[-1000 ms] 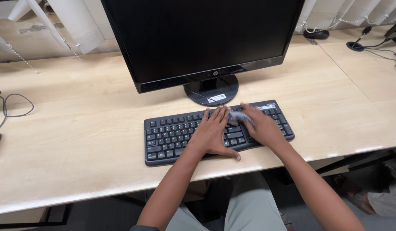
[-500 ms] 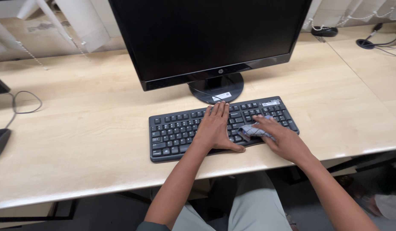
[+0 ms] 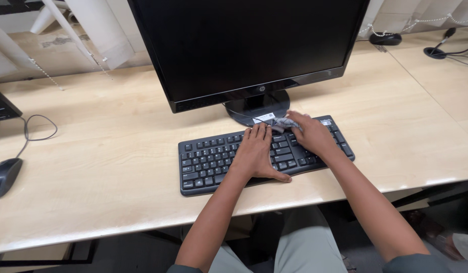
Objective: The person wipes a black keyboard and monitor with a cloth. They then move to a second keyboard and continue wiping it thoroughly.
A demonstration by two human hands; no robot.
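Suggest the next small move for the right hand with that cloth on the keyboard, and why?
Probably drag the grey cloth under the right hand toward the keyboard's near-right keys: it sits bunched at the top edge, while the left hand lies flat mid-board, holding it.

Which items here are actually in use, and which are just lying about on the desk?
In use:
left hand flat on black keyboard
right hand pressing grey cloth on the keys

Lying about:
monitor
mouse
cable

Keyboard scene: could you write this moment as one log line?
left hand: flat on black keyboard | right hand: grip on grey cloth, keyboard's far edge | monitor: dark
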